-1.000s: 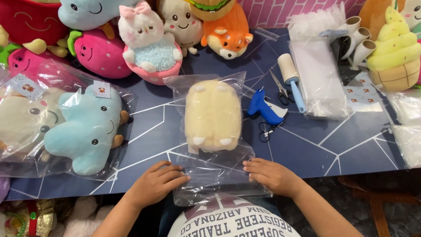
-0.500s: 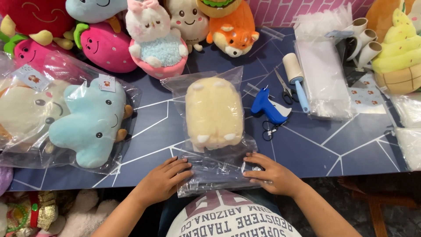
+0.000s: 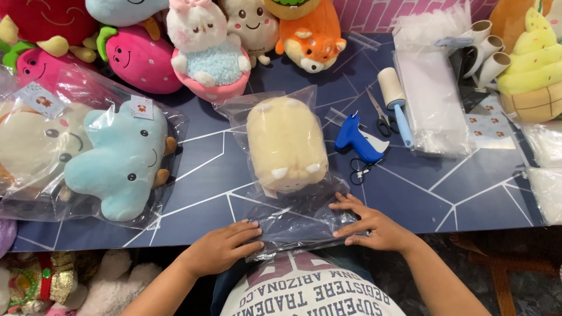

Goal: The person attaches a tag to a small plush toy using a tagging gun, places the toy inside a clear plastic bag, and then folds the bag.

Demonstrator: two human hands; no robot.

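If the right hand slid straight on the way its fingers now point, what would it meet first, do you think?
The right hand points leftward across the clear plastic bag, so it would probably meet the left hand first; only flat bag lies between them.

Both hands have been drawn inward along the clear plastic bag's open end, fingers now pressed onto its folded flap.

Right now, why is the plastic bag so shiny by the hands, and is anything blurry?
In the head view, light from above glints off the creased clear bag between the left hand and right hand, making white streaks; the cream plush inside looks slightly hazy through the plastic; the picture is mostly sharp, and the shadows on the blue table are soft.
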